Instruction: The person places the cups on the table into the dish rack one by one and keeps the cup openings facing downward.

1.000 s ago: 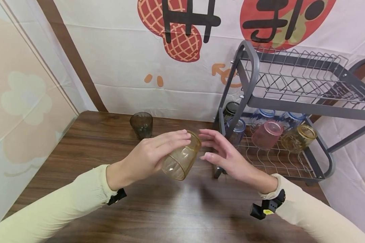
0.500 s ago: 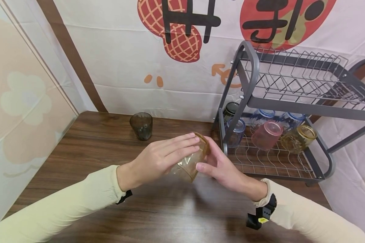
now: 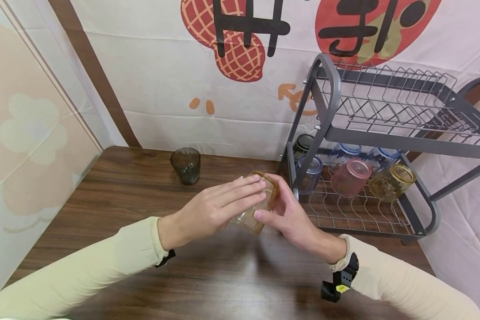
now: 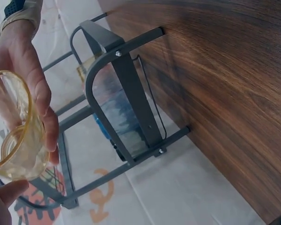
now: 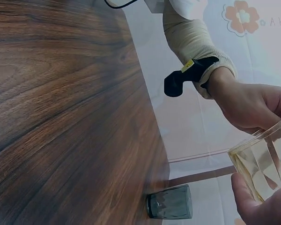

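A yellow-tinted drinking glass (image 3: 250,217) is held tilted above the wooden table by both hands. My left hand (image 3: 216,205) grips it from the left, fingers lying across its upper side; in the left wrist view the left thumb (image 4: 13,191) touches the glass near its lower edge. From the other side my right hand (image 3: 296,218) holds the glass, with its thumb in front and its fingers mostly hidden behind. The left wrist view shows the yellow rim and the inside of the glass (image 4: 32,152). Faceted sides of the glass (image 5: 260,164) appear in the right wrist view.
A dark grey glass (image 3: 187,168) stands at the back of the table (image 3: 124,186). On the right is a two-tier metal rack (image 3: 388,144). Its lower tier holds several upturned glasses, including a pink glass (image 3: 350,180), a yellow glass (image 3: 390,184) and a blue glass (image 3: 310,178).
My right hand, apart from the yellow glass at first, has come left and taken hold of it. My left hand has carried the glass slightly right.
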The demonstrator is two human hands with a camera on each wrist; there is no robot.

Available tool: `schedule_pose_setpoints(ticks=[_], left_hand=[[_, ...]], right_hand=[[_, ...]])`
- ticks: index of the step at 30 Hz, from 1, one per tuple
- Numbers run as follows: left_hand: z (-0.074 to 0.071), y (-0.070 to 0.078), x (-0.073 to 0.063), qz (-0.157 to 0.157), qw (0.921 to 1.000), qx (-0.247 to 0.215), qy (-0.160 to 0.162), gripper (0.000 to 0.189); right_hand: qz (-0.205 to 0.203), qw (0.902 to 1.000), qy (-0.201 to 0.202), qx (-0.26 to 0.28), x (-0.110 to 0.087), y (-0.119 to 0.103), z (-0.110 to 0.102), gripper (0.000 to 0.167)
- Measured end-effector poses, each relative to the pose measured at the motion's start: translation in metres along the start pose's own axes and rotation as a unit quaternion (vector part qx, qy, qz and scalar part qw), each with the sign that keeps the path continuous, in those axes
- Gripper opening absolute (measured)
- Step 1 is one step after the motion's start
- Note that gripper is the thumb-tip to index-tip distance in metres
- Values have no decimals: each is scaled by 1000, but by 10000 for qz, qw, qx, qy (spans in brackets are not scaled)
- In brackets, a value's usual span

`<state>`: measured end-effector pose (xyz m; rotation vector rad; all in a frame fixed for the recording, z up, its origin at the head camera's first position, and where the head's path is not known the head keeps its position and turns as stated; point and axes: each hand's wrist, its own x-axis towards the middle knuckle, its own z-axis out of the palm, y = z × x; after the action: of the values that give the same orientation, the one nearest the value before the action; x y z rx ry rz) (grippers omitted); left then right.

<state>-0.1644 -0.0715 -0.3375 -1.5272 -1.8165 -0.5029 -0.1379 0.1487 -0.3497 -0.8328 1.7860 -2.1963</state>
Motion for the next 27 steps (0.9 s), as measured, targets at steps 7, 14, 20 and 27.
schedule_pose_setpoints(ticks=[7,14,20,27], left_hand=[[0,-5,-3,233,9995,-222,-30,35],[-1,-8,-7,376,9987,-318,-124,49],[-1,-8,-9,461,9983,-291,-201,51],[-1,-8,-11,574,9976,-7,-389,53]], right_hand=[[86,9999,-74,98,0,-1,-2,78],[47,9998,-165,-104,-1,0,-5,80],[-39,9988,-182,-448,-2,0,-8,81],[-129,9960,-197,-867,-2,0,-12,80]])
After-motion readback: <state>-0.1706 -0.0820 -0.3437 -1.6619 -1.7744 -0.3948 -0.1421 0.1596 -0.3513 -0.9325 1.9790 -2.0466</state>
